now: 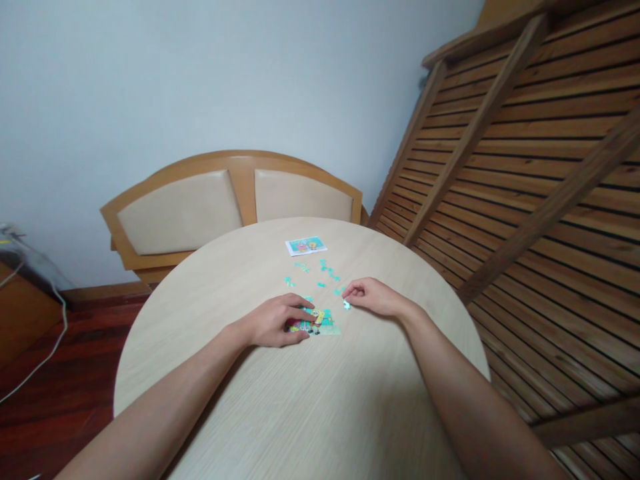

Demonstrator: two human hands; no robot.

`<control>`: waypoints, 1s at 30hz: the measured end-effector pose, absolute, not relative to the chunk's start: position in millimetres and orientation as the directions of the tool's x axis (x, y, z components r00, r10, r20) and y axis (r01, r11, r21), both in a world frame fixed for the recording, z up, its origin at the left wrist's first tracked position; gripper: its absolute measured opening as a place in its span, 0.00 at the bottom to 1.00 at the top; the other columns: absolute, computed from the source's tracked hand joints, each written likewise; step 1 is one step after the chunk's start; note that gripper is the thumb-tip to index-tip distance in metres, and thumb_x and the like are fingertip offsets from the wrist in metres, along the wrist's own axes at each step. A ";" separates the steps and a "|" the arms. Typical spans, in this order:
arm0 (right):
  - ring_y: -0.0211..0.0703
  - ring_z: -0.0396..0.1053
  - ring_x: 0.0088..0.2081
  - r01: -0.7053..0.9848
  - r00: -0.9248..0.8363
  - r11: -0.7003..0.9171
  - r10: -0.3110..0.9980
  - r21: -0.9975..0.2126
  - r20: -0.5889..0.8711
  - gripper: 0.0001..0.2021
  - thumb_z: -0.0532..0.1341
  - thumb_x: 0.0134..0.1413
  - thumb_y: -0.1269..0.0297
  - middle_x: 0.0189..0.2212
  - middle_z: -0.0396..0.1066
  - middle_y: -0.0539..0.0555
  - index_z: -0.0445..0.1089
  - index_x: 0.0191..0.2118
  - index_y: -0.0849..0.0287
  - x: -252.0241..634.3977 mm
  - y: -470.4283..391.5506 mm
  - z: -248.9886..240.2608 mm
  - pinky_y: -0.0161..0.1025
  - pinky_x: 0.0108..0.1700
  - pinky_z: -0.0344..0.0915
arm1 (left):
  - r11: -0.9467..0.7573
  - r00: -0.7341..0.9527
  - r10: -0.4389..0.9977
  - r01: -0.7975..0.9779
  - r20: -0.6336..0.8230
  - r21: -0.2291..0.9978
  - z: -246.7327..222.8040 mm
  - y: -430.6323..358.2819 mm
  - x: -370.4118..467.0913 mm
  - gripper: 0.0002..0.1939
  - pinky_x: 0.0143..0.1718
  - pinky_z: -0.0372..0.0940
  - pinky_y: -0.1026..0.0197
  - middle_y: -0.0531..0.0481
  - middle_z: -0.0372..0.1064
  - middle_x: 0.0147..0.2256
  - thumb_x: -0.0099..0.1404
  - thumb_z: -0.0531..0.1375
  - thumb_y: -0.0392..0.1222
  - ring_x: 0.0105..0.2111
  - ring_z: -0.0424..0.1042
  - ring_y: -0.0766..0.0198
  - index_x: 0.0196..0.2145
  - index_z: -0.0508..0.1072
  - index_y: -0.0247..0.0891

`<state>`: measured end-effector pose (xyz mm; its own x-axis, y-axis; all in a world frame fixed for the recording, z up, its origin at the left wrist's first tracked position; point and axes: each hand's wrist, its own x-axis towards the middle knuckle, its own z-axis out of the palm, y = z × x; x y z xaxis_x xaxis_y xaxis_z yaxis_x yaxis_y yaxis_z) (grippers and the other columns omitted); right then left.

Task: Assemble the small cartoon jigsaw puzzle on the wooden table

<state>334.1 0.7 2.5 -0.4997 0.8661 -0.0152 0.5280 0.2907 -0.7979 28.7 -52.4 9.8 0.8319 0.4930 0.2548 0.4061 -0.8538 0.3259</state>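
Note:
A partly joined jigsaw puzzle (327, 329) with teal, yellow and pink printing lies flat on the round table (280, 407). My left hand (280, 320) rests over its left part with fingers apart, covering some of it. To the right, my right hand (373, 297) pinches a light teal puzzle piece (347, 305) at its fingertips, close to the tabletop. Several loose teal puzzle pieces (330, 272) are scattered beyond the joined part. Farther back lies a picture card (306, 246) with a teal cartoon print.
Behind the table stands a wooden headboard (245, 160) with cream panels, against a pale wall (225, 73). A slatted wooden frame (500, 173) leans along the right side. At far left, a white cable (64, 320) hangs down to the dark red floor (75, 380).

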 end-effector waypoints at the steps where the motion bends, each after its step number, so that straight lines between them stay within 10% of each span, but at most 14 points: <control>1: 0.39 0.69 0.30 0.525 -0.491 0.286 0.871 -0.801 -0.012 0.14 0.65 0.50 0.58 0.28 0.76 0.53 0.77 0.38 0.65 335.7 1.8 1.6 0.36 0.35 0.64 | -0.853 0.832 0.492 0.400 0.256 0.336 10.8 -53.1 29.5 0.19 0.57 0.65 0.53 0.42 0.71 0.54 0.69 0.59 0.49 0.53 0.71 0.54 0.55 0.75 0.43; 30: 0.41 0.71 0.34 0.538 -0.411 0.345 0.904 -0.769 0.118 0.13 0.61 0.56 0.61 0.34 0.76 0.55 0.75 0.43 0.63 348.8 12.2 -6.5 0.37 0.38 0.66 | -0.643 0.586 0.759 0.741 0.282 0.191 -24.7 -13.2 -2.1 0.29 0.65 0.55 0.43 0.38 0.60 0.64 0.75 0.46 0.58 0.64 0.60 0.49 0.61 0.68 0.35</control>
